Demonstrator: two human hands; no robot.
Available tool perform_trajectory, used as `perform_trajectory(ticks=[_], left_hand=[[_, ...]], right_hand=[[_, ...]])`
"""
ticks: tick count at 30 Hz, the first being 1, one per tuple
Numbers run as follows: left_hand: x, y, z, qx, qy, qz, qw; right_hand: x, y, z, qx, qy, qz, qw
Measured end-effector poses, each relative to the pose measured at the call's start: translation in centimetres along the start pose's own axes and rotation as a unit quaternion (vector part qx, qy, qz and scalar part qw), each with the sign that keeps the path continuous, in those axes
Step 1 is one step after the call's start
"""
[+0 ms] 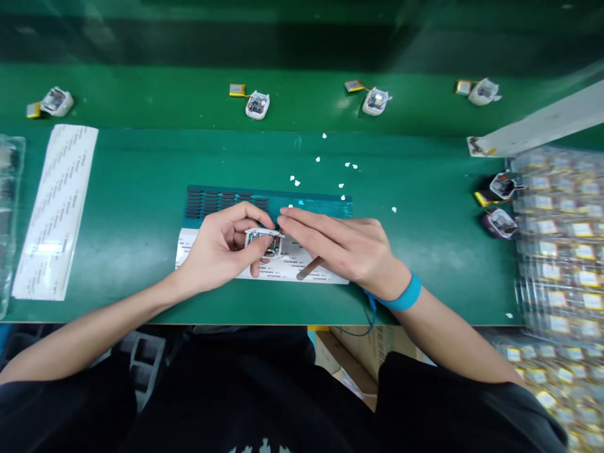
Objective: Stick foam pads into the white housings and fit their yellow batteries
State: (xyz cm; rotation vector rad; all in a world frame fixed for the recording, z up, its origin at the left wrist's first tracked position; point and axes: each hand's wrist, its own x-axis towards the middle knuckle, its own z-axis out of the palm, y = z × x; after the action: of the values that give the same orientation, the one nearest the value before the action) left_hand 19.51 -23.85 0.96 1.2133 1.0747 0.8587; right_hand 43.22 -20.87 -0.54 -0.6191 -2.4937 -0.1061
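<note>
My left hand (pixel 226 242) grips a small white device housing (pixel 264 242), open-topped with a circuit board inside, its thumb on the near edge. Close by on the right, my right hand (pixel 337 242) has its fingers stretched toward the housing. A slim grey-brown tool (pixel 309 268) sticks out beneath that hand; its other end is hidden by the fingers. Under both hands lie a white printed backing sheet (pixel 325 272) and a teal sheet (pixel 340 206) with rows of dark strips (pixel 202 202).
White printed sheets (pixel 54 214) lie at left. Housings with yellow batteries (pixel 257 105) stand along the back ledge. Small white bits (pixel 318 159) dot the green table (pixel 425 251). Dark housings (pixel 500 223) and stacked clear trays (pixel 557 251) stand at right. A blue wrist strap (pixel 406 294) trails a cord.
</note>
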Motion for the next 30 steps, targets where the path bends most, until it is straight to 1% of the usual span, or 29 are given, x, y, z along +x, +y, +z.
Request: perform_trajectory(ticks=[2, 5, 11, 15, 18, 21, 23, 25, 27, 28, 30], left_hand=[[0.0, 0.0, 0.0, -0.009, -0.004, -0.003, 1.000], [-0.1, 0.1, 0.1, -0.011, -0.004, -0.007, 1.000], [-0.2, 0.1, 0.4, 0.005, 0.002, -0.011, 1.000], [-0.4, -0.1, 0.6, 0.021, 0.002, -0.007, 1.000], [-0.8, -0.4, 0.8, 0.061, 0.013, 0.021, 0.998], [-1.2, -1.0, 1.0, 0.128, 0.044, 0.076, 0.988], [-1.4, -1.3, 1.1, 0.156, 0.063, 0.110, 0.980], [-1.5, -1.4, 1.2, 0.164, 0.069, 0.126, 0.976], [-1.5, -1.3, 1.1, 0.158, 0.066, 0.128, 0.977], [-1.5, -1.3, 1.1, 0.152, 0.064, 0.130, 0.978], [-1.5, -1.2, 1.0, 0.143, 0.061, 0.135, 0.979]], right_hand=[[0.0, 0.0, -0.2, -0.020, -0.022, -0.011, 0.999], [0.2, 0.0, -0.4, -0.040, -0.033, -0.014, 0.999], [0.3, -0.6, 0.0, 0.026, -0.018, -0.012, 0.999], [0.1, -1.1, 0.2, 0.052, -0.027, 0.009, 0.998], [0.0, -1.7, 0.2, 0.029, -0.045, 0.017, 0.998], [0.2, -2.4, 0.2, -0.017, -0.054, 0.025, 0.998], [0.3, -2.8, 0.2, -0.021, -0.054, 0.038, 0.998], [0.5, -3.0, 0.3, 0.020, -0.044, 0.069, 0.996], [0.8, -3.0, 0.2, 0.109, -0.027, 0.125, 0.986], [1.0, -2.9, 0.1, 0.163, -0.021, 0.157, 0.974], [1.5, -2.9, 0.0, 0.262, -0.022, 0.223, 0.939]])
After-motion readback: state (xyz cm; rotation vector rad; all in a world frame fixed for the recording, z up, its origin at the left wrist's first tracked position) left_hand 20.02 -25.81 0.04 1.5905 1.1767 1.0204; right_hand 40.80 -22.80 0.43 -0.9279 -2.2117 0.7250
